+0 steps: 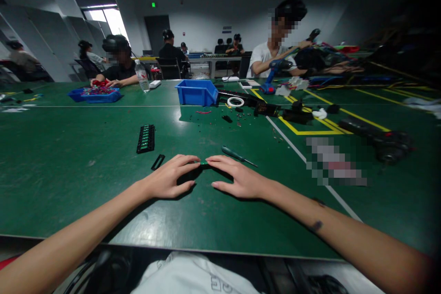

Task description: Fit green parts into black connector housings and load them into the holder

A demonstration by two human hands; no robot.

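Note:
My left hand (pixel 170 177) and my right hand (pixel 237 178) rest on the green table (pixel 86 183), fingertips meeting at a small green part (pixel 204 163) held between them. The part is tiny and mostly covered by the fingers. A green-handled screwdriver (pixel 236 154) lies just beyond my right hand. A small black frame piece (pixel 158 161) lies left of my left hand, and a black block of green-dotted parts (pixel 146 138) sits farther back on the left.
A blue bin (pixel 197 92) stands mid-table, with a white tape ring (pixel 235 101) and black tools (pixel 292 112) to its right. A blue tray (pixel 98 95) and a water bottle (pixel 141 76) sit at back left. Other people work at the far side.

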